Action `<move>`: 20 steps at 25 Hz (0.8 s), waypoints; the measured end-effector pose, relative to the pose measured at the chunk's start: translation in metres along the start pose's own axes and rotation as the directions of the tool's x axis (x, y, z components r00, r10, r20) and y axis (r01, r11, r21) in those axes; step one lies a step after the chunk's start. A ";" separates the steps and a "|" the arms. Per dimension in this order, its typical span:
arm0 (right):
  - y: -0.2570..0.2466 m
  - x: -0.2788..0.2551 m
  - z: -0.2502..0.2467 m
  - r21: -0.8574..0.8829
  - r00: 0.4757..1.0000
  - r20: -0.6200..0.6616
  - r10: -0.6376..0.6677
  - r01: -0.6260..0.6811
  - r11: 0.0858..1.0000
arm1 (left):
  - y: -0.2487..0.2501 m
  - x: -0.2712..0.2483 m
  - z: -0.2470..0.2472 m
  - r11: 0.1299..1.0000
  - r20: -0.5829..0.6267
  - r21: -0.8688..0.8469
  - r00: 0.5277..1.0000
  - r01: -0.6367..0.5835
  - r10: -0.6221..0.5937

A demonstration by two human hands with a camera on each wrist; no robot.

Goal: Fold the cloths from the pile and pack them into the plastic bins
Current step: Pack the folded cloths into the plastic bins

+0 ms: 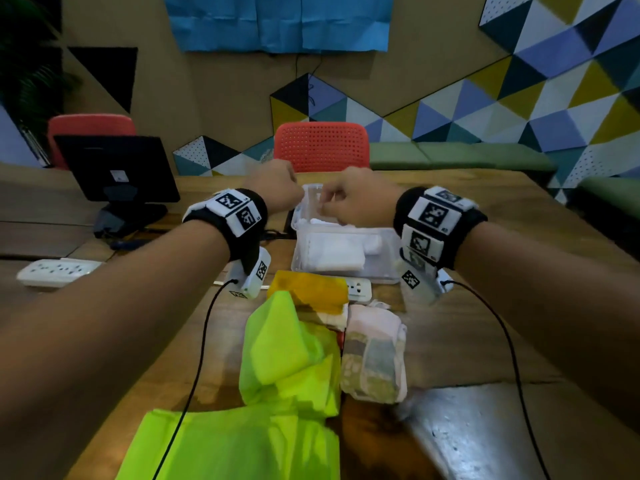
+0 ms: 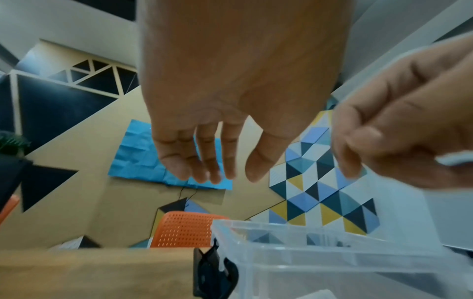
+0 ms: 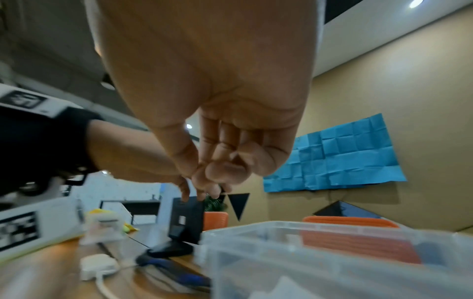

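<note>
A clear plastic bin point(image 1: 388, 271) stands mid-table with folded white cloths point(image 1: 332, 252) inside. Both hands hover over its far end. My left hand point(image 1: 277, 188) is to the left, its fingers point(image 2: 179, 170) relaxed and straight, holding nothing. The bin's rim point(image 2: 307, 250) lies below it. My right hand point(image 1: 346, 202) has curled fingers with the thumb against the fingertips point(image 3: 204, 182); nothing shows between them. A hazy upright plastic piece point(image 1: 313, 197) stands between the hands. The pile lies nearer me: a neon green cloth point(image 1: 287, 358), an orange cloth point(image 1: 311, 289) and a pale patterned cloth point(image 1: 377, 355).
A black monitor point(image 1: 117, 168) stands at the far left with a white power strip point(image 1: 55, 271) in front of it. Another power strip point(image 1: 358, 289) lies between bin and pile. A red chair point(image 1: 322, 147) sits behind the wooden table point(image 1: 485, 323). Black cables hang from both wrists.
</note>
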State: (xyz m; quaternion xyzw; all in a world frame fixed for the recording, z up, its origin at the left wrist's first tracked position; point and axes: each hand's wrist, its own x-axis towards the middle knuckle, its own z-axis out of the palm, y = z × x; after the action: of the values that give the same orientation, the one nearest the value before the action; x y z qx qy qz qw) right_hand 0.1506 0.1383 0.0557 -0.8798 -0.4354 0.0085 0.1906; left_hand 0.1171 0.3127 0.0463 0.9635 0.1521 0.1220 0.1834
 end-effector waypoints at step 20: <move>-0.042 -0.182 0.135 0.331 0.949 0.126 0.288 -0.314 0.890 | -0.027 -0.218 0.036 0.937 0.444 -0.111 0.860 0.332 -0.252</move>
State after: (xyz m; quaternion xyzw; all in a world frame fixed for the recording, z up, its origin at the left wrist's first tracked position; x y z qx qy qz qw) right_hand -0.0188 0.0660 -0.0822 -0.8881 -0.2921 0.1469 0.3231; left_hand -0.0808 0.2515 -0.0365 0.9112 0.2416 -0.1056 0.3165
